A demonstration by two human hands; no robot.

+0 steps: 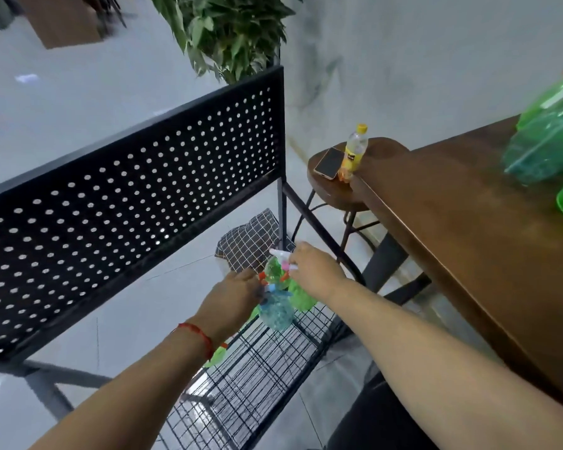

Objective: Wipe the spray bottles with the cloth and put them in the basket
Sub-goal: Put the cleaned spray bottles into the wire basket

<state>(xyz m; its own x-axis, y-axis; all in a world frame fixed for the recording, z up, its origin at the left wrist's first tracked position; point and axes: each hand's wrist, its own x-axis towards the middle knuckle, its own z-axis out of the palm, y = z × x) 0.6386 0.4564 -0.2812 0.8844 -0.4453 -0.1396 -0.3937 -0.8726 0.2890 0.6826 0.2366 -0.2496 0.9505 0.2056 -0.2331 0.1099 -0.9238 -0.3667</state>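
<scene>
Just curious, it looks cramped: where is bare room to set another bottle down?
Free: the near end of the wire basket, bare mesh; the wooden table between its left edge and the green plastic items. Crowded: the basket's far end, where the left hand and right hand meet at the spray bottles; the stool carries a phone and yellow bottle.

black wire basket, wooden table — glossy

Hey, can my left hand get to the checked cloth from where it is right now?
Probably yes. The cloth lies just past the left hand, with nothing between them, though that hand looks busy at the blue bottle.
</scene>
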